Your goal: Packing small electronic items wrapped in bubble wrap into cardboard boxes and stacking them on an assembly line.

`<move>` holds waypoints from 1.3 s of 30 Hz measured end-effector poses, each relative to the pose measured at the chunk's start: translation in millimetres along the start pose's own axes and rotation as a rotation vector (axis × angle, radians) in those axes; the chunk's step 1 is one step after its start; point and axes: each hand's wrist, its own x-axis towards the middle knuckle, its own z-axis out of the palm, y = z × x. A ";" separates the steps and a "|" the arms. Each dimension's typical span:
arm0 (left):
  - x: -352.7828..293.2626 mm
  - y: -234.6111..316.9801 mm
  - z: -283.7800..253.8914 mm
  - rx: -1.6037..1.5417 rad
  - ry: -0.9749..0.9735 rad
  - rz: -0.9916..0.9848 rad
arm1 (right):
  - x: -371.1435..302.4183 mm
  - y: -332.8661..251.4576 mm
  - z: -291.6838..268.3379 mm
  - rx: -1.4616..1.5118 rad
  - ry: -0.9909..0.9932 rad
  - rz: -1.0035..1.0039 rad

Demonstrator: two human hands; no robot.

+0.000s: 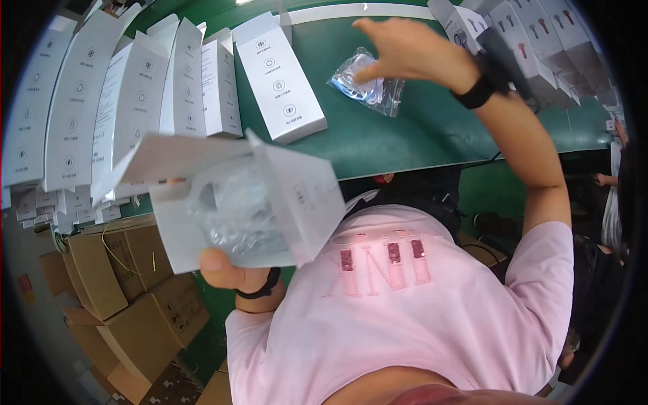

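Note:
My left hand (pixel 228 271) is closed on an open white cardboard box (pixel 316 202), tilted in front of my body near the table's edge. Its thumb lies on the outside wall, while the other fingers are mostly hidden. Through the open end shows a clear plastic wrapping (pixel 239 209); what it wraps is hard to make out. Farther off, my right hand (pixel 408 50) hovers with thumb and fingers apart over a small clear plastic bag (pixel 385 94) with something blue and white inside. Whether the thumb touches that bag, I cannot tell.
A tall white box (pixel 280 84) lies on the green table (pixel 418 135), beside a row of several similar boxes (pixel 145 88) at left. More white boxes (pixel 523 34) stand at the far right. Brown cartons (pixel 145 297) are stacked below on the left. Another person's hand (pixel 605 179) shows at right.

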 end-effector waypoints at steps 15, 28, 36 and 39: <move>50.1 -128.3 65.6 0.302 -0.582 0.202 | -132.6 -21.5 -126.8 1.012 0.657 0.024; 47.9 -135.5 69.5 0.402 -0.606 0.317 | -122.9 -44.2 -73.1 -0.087 0.445 -0.473; 48.7 -139.2 62.2 0.389 -0.612 0.357 | -110.8 -61.0 -132.7 -0.072 -0.566 -0.156; 49.7 -133.6 68.4 0.418 -0.685 0.404 | -90.6 -69.9 -129.6 -0.156 -0.718 -0.227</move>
